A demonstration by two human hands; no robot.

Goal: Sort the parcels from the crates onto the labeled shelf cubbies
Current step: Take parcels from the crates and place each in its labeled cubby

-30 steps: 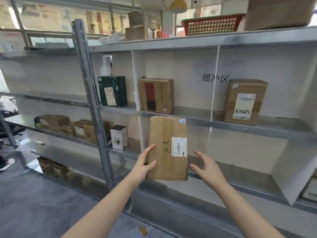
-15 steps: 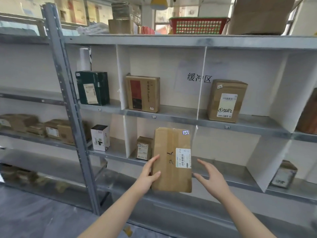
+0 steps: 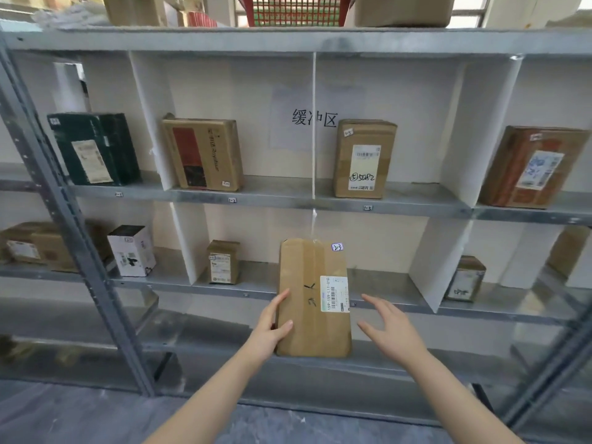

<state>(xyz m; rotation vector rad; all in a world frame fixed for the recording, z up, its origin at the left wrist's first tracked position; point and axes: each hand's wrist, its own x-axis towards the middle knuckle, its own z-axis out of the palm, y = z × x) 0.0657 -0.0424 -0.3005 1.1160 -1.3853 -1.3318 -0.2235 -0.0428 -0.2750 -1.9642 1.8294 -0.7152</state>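
Observation:
A flat brown cardboard parcel (image 3: 312, 296) with a white barcode label and a small "2-3" tag at its top right corner is held upright in front of the lower shelf row. My left hand (image 3: 272, 328) grips its lower left edge, thumb on the front face. My right hand (image 3: 389, 328) hovers open just right of the parcel, not touching it. Behind the parcel lies the middle cubby of the lower shelf (image 3: 384, 293), right of a thin white divider.
The grey metal shelf (image 3: 288, 200) carries small tags 1-1, 1-2, 1-3 on its edge. A dark green box (image 3: 93, 149), a red-printed box (image 3: 201, 153) and other brown boxes (image 3: 363, 158) fill the upper cubbies; small boxes (image 3: 222, 262) stand below. A red basket (image 3: 298, 9) sits on top.
My view has shifted right and closer to the shelf. The parcel has moved with my left hand toward the lower middle cubby. My right hand stays open beside it.

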